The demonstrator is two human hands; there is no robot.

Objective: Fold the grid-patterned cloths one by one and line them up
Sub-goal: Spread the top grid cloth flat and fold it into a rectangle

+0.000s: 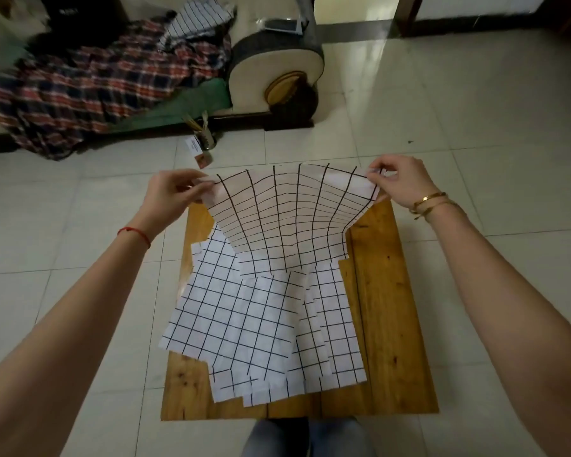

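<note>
The left hand (172, 189) pinches the far left corner of a grid cloth (287, 219), fingers curled onto the fabric, and the right hand (398, 181) pinches the far right corner the same way, so the two hands are well apart with the top edge stretched between them. The cloth hangs from that edge down to the wooden board (386, 308), where its lower part meets a loose pile of grid cloths (251, 321) lying overlapped and crooked (I can't tell how many are in there). More grid fabric (195, 21) sits on the sofa behind, on top of a plaid blanket (89, 87).

From here the likely trouble, as I see it, is the lower edge dragging over the pile as the held cloth is lifted or folded forward; that could pull a loose one askew or off the left edge of the board. A corner slipping from either pinch would also leave the fold uneven, and the lining-up harder later.
</note>
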